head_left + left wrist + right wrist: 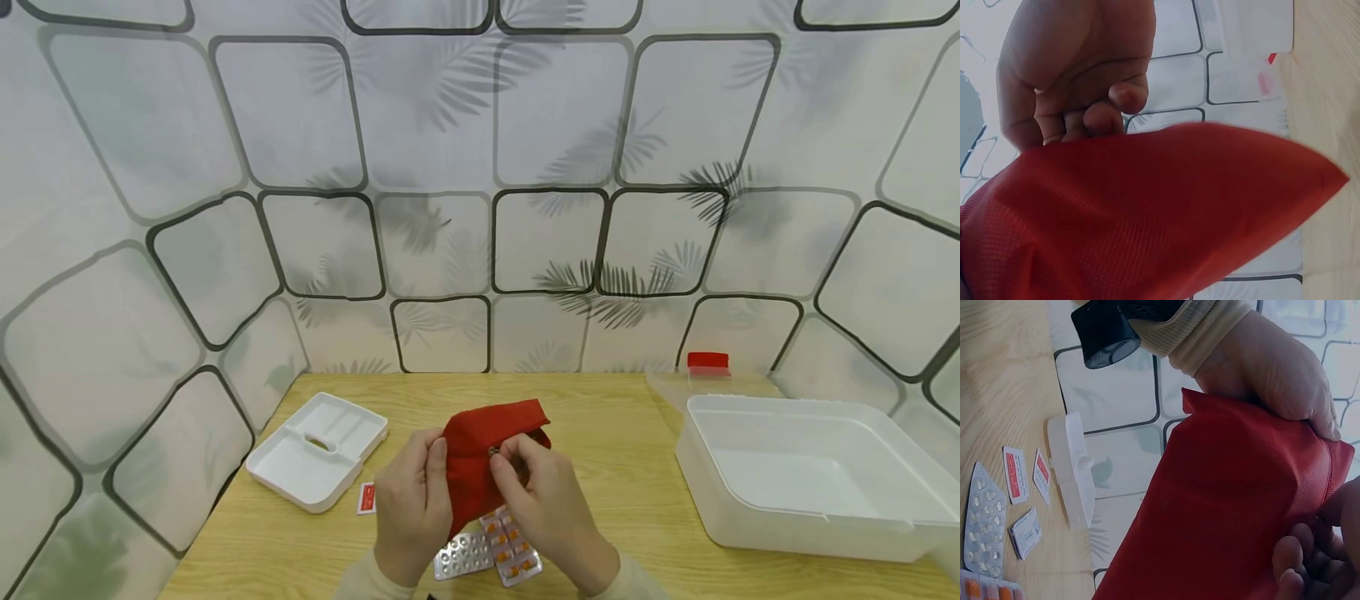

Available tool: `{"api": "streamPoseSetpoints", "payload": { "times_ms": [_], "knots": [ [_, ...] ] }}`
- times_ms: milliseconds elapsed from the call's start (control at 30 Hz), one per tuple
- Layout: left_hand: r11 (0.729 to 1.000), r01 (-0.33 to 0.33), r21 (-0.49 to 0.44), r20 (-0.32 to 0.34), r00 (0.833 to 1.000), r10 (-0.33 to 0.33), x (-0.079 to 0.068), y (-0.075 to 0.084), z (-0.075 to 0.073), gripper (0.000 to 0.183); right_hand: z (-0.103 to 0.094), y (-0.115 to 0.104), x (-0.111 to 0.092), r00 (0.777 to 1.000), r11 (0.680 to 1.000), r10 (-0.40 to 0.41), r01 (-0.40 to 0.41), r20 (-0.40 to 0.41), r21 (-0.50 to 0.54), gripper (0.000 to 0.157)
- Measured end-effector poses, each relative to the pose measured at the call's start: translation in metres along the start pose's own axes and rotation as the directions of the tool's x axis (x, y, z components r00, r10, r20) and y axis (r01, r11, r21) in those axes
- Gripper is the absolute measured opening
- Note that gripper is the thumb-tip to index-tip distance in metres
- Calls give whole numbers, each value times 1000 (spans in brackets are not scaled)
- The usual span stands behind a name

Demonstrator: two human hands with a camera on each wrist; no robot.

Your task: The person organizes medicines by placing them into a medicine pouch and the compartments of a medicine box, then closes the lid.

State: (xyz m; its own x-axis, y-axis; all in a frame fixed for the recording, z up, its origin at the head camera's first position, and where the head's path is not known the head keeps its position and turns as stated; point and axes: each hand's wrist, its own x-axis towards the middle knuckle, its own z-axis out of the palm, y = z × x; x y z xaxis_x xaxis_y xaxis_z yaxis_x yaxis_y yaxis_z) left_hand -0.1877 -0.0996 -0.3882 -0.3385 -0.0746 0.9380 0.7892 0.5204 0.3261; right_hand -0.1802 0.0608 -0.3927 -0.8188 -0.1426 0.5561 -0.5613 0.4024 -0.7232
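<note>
A red fabric zip pouch (472, 487) is held up over the table in front of me. My left hand (411, 504) grips its left end, the thumb lying on the near face. At the zip, my right hand (551, 500) pinches the small metal zipper pull (493, 452) between thumb and forefinger. The pouch's top flap gapes near the right fingers; its inside is hidden. Below it lie a silver blister pack (463, 557) of clear-domed pills and another blister pack (516, 560) with orange capsules, partly covered by the right hand.
A white divided tray (300, 467) sits at the left. On the right stands a large white box (795, 529), with a clear lid with a red latch (707, 362) behind it. Small red-and-white packets (1016, 475) and a white-and-blue packet (1025, 533) lie near the blister packs.
</note>
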Motion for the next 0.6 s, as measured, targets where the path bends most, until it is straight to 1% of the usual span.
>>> {"api": "streamPoseSetpoints", "payload": {
  "times_ms": [100, 200, 433, 600],
  "knots": [
    [1000, -12, 16, -2, 1000, 12, 1, -3, -1, 22, -1, 2, -1, 1000, 999, -27, 26, -8, -45, 20],
    [999, -9, 35, -5, 1000, 9, 1, -5, -2, 20, -1, 4, -3, 999, 995, -52, 50, -17, -88, 23],
    [996, 43, 80, -35, 999, -41, 5, -8, -7, 9, -7, 8, -4, 997, 987, -61, 53, -49, -149, 27],
    [995, 51, 91, -42, 998, -47, 7, -9, -7, 10, -12, 10, -4, 995, 982, -78, 66, -62, -177, 28]
  ]
}}
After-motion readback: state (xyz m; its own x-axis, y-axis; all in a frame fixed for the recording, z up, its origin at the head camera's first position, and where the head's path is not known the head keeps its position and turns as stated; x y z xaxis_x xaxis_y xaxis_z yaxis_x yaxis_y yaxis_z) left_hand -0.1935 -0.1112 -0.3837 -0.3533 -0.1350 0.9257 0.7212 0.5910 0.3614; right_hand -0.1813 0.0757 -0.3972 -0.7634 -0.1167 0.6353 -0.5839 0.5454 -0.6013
